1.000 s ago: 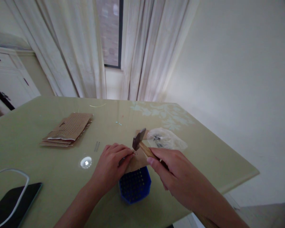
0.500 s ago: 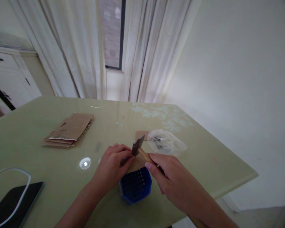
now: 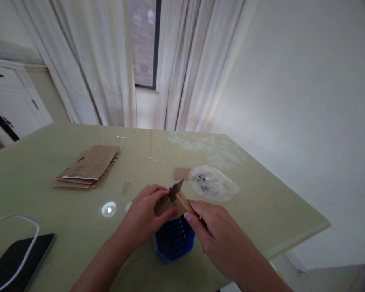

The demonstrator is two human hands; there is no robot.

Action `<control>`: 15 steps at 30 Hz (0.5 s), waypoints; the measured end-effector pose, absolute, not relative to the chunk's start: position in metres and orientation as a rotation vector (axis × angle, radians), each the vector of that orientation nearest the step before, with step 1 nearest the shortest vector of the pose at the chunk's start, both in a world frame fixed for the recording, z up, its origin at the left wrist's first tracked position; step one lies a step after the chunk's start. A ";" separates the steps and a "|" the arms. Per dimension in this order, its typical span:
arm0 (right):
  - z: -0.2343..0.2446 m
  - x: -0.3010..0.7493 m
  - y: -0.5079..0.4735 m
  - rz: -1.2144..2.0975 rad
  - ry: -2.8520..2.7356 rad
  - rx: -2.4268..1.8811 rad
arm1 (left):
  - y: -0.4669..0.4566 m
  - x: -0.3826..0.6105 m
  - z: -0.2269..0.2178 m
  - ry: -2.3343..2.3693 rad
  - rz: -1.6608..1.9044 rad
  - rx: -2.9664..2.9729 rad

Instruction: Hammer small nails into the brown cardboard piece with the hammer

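Note:
My right hand (image 3: 219, 233) is closed around the wooden handle of a small hammer (image 3: 184, 200). Its dark metal head rests at or just above a flat brown piece that looks like cardboard (image 3: 178, 211). My left hand (image 3: 144, 211) grips this piece at its left side, thumb in front and fingers behind. The piece lies over the far part of a blue plastic basket (image 3: 165, 259) with rows of holes, standing on the table. Whether a nail is under the hammer head is hidden.
A clear plastic bag (image 3: 214, 184) with dark metal bits lies beside a brown rectangle (image 3: 181, 173). Left are a cardboard stack (image 3: 89, 162), two thin nail-like pins (image 3: 125, 188), and a black tablet-like device (image 3: 20, 259) with a white cable (image 3: 30, 251). The table edge (image 3: 298, 239) runs right.
The hammer head has dropped slightly toward the brown piece, and my right hand has lowered a little. My left thumb and fingers have parted somewhat, showing more of the piece.

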State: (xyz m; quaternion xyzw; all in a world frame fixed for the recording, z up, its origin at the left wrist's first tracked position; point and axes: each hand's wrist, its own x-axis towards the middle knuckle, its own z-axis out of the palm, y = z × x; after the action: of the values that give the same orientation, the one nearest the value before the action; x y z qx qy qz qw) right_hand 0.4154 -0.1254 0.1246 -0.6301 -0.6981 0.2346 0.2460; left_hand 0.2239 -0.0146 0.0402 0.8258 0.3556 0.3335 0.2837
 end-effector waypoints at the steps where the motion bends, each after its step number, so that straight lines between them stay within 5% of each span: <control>1: 0.124 0.415 -0.126 0.620 -1.895 -1.717 | -0.015 0.224 0.040 0.955 0.896 2.209; 15: 0.127 0.420 -0.125 0.733 -1.933 -1.702 | -0.016 0.224 0.043 0.947 0.920 2.160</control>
State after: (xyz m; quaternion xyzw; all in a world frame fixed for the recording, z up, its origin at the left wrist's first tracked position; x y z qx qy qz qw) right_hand 0.4196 -0.1245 0.1267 -0.6187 -0.7025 0.2663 0.2298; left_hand 0.2243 -0.0156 0.0432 0.8138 0.3568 0.3466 0.3005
